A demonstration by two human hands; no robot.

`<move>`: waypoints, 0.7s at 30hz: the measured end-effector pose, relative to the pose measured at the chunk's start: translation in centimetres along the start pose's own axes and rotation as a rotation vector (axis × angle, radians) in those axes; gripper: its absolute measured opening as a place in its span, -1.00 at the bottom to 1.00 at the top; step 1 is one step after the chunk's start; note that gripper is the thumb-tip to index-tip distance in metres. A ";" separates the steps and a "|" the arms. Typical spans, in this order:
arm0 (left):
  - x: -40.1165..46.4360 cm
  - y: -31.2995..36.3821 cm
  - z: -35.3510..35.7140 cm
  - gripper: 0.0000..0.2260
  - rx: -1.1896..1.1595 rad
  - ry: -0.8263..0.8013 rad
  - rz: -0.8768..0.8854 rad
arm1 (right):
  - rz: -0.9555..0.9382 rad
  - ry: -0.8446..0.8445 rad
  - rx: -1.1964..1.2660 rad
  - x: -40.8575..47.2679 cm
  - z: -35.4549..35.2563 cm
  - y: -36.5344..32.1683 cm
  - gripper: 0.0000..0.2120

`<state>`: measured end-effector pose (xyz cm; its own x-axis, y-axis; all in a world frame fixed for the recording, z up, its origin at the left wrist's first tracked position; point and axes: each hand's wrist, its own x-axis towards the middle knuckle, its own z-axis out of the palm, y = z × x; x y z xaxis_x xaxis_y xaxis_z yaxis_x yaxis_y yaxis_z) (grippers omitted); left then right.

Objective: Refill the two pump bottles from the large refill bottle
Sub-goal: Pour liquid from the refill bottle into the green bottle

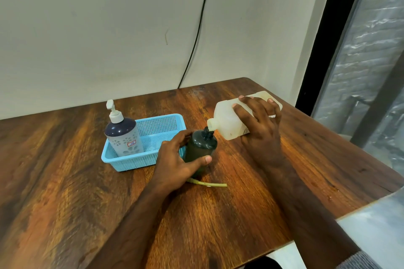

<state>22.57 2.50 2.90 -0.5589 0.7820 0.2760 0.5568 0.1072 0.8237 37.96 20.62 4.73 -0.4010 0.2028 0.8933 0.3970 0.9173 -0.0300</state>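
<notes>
Both forearms reach in from the near edge of the wooden worktop [87,181]. Left hand [175,160] curls its grip round an open dark pump bottle [200,148] standing upright just beside a blue basket [131,162]. Right hand [260,129] grips the big white refill bottle [227,120], tipped on its side with its spout at the dark bottle's neck. A yellowish tube [209,184] lies on the wood close behind the left hand. Inside the basket stands a second pump bottle [123,135], white pump head fitted.
</notes>
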 end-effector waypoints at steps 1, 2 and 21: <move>0.0 0.0 0.0 -0.23 0.000 0.001 -0.002 | 0.000 -0.001 -0.001 0.0 0.0 0.0 -0.24; 0.0 0.0 0.0 -0.23 0.000 0.002 -0.001 | 0.000 -0.002 -0.001 0.0 0.1 0.0 -0.23; 0.0 0.1 0.0 -0.26 0.023 0.000 0.004 | -0.009 0.013 0.003 0.0 0.1 0.0 -0.25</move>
<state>22.60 2.51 2.97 -0.5568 0.7821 0.2796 0.5733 0.1183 0.8108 37.88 20.62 4.71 -0.3939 0.1896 0.8994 0.3908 0.9202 -0.0229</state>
